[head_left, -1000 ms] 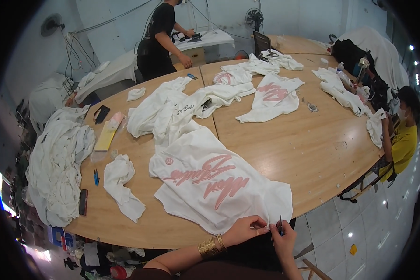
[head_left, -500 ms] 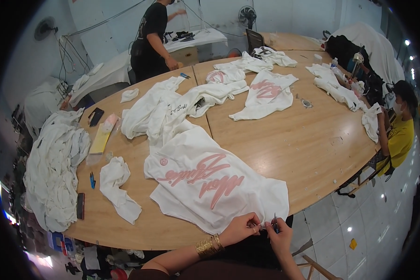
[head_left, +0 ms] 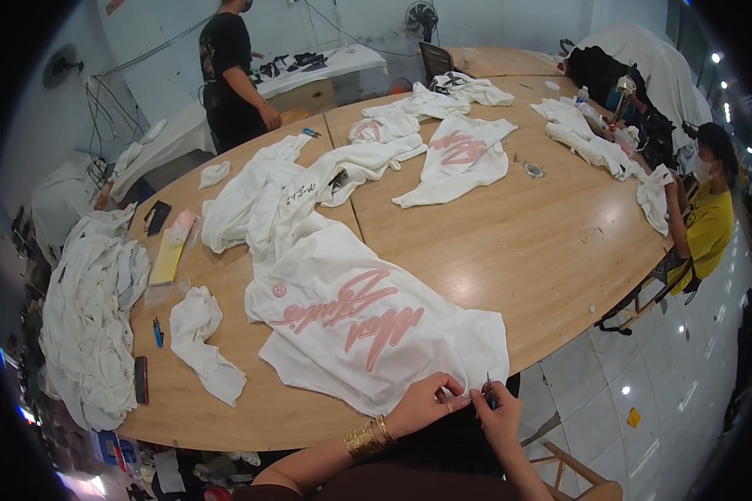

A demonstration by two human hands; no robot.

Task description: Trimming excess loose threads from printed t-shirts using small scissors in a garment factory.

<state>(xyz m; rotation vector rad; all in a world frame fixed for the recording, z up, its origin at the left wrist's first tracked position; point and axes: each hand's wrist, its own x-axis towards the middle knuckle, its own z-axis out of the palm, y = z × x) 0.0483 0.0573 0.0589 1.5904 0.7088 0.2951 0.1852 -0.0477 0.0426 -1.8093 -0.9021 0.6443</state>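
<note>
A white shirt with a large pink script print lies spread across the near part of the wooden table, its near right corner hanging by my hands. My left hand, bracelets on its wrist, is closed in a pinch on the fabric edge. Just to its right, my right hand grips small dark-and-blue thread snips, points upward. My right fingertips are close to the same edge; whether they also pinch the cloth I cannot tell.
A heap of white garments fills the left side. A small white cloth piece, a phone and blue snips lie nearby. A person in black stands beyond the table; another in yellow sits at right. A wooden stool is beside me.
My view has shifted slightly, so the table appears further left. Both hands stay at the shirt's edge with little movement. The standing person's raised far arm has come down.
</note>
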